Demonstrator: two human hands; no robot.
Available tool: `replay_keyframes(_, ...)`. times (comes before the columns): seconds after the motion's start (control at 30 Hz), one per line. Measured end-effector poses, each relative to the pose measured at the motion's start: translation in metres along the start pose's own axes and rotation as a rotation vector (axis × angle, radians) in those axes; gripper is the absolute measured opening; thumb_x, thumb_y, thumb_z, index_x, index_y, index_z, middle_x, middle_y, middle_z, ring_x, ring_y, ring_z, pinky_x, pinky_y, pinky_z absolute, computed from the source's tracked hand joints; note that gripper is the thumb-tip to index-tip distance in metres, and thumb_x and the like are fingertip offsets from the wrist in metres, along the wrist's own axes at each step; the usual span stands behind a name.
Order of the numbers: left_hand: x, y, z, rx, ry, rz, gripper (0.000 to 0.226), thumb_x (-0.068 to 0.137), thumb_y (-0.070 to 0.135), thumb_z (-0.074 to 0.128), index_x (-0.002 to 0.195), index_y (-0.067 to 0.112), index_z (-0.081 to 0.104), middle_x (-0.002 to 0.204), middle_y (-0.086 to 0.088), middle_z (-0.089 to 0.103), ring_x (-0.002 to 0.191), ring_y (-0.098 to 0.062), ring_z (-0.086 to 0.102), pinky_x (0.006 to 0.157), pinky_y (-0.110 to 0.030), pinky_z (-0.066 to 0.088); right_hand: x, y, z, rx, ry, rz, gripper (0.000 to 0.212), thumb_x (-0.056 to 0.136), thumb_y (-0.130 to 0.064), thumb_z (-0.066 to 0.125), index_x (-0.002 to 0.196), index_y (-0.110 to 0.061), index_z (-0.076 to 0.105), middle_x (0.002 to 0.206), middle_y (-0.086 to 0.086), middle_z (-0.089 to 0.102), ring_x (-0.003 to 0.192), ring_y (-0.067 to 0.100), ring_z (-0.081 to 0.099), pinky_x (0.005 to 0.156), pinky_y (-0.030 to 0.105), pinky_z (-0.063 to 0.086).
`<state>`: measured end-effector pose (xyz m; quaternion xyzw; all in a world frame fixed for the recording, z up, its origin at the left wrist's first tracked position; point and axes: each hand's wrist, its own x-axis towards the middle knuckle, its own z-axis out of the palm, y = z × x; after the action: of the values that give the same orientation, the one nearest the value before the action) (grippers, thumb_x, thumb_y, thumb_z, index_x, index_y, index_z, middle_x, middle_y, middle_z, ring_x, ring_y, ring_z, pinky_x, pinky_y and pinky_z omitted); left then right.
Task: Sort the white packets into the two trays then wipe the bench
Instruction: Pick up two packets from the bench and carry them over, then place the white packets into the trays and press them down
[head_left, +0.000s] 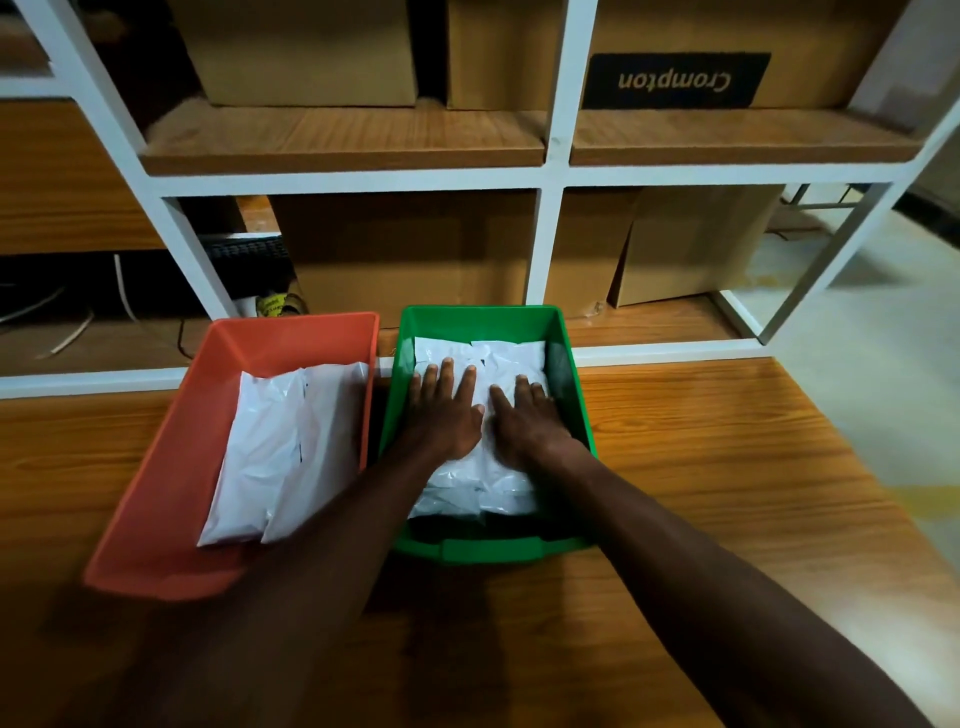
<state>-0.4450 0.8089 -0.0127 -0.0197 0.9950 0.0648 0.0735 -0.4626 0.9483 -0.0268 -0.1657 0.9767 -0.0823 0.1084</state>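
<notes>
Two trays stand side by side on the wooden bench. The orange tray on the left holds white packets lying lengthwise. The green tray on the right holds a pile of white packets. Both my hands lie flat on that pile with fingers spread: my left hand on its left half, my right hand on its right half. Neither hand grips anything. My forearms cover the near parts of both trays.
A white-framed shelf unit with wooden boards stands right behind the trays, filled with cardboard boxes; one box bears an upside-down "Crompton" label. Cables lie at lower left of the shelf. Pale floor shows at right.
</notes>
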Motion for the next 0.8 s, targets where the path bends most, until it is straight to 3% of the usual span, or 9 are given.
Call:
replay_keyframes(0.23, -0.005, 0.008, 0.0, -0.011, -0.044, -0.052, 0.064, 0.104, 0.048, 0.02, 0.157, 0.027, -0.01, 0.163, -0.009, -0.02, 0.151, -0.03, -0.016, 0.121, -0.047, -0.011, 0.004, 0.007, -0.007, -0.033, -0.082, -0.054, 0.056, 0.106, -0.037, 0.028, 0.158, -0.026, 0.012, 0.166, 0.021, -0.001, 0.153, 0.039, 0.004, 0.122, 0.054, 0.013)
replay_keyframes(0.37, -0.01, 0.011, -0.01, -0.047, -0.026, -0.043, 0.064, 0.104, 0.048, 0.021, 0.157, 0.027, -0.007, 0.164, -0.008, -0.017, 0.151, -0.03, -0.012, 0.121, -0.049, -0.007, -0.003, 0.002, -0.015, -0.002, -0.037, -0.059, 0.056, 0.105, -0.039, 0.03, 0.157, -0.025, 0.017, 0.165, 0.023, 0.005, 0.151, 0.041, 0.01, 0.122, 0.052, 0.016)
replay_keyframes(0.6, -0.033, 0.012, -0.036, -0.02, 0.253, 0.041, 0.061, 0.104, 0.046, 0.024, 0.158, 0.021, 0.009, 0.166, -0.009, 0.005, 0.152, -0.031, 0.006, 0.12, -0.051, 0.004, -0.042, -0.007, -0.049, 0.101, 0.182, -0.16, 0.059, 0.105, -0.033, 0.036, 0.159, -0.016, 0.019, 0.163, 0.024, 0.017, 0.15, 0.04, 0.017, 0.121, 0.048, 0.019)
replay_keyframes(0.7, -0.062, 0.011, -0.05, -0.035, 0.402, 0.057, 0.067, 0.097, 0.05, 0.02, 0.155, 0.017, 0.025, 0.162, -0.012, 0.024, 0.148, -0.034, 0.023, 0.118, -0.054, 0.015, -0.067, -0.011, -0.06, 0.161, 0.281, -0.214, 0.054, 0.105, -0.026, 0.04, 0.156, -0.013, 0.028, 0.162, 0.021, 0.023, 0.149, 0.04, 0.022, 0.118, 0.048, 0.023)
replay_keyframes(0.8, -0.097, 0.003, -0.057, -0.072, 0.49, 0.057, 0.067, 0.096, 0.05, 0.021, 0.153, 0.016, 0.03, 0.16, -0.011, 0.029, 0.147, -0.033, 0.025, 0.118, -0.054, 0.021, -0.093, -0.02, -0.065, 0.251, 0.411, -0.249, 0.05, 0.104, -0.025, 0.046, 0.152, -0.013, 0.039, 0.159, 0.017, 0.033, 0.147, 0.036, 0.03, 0.117, 0.045, 0.029)
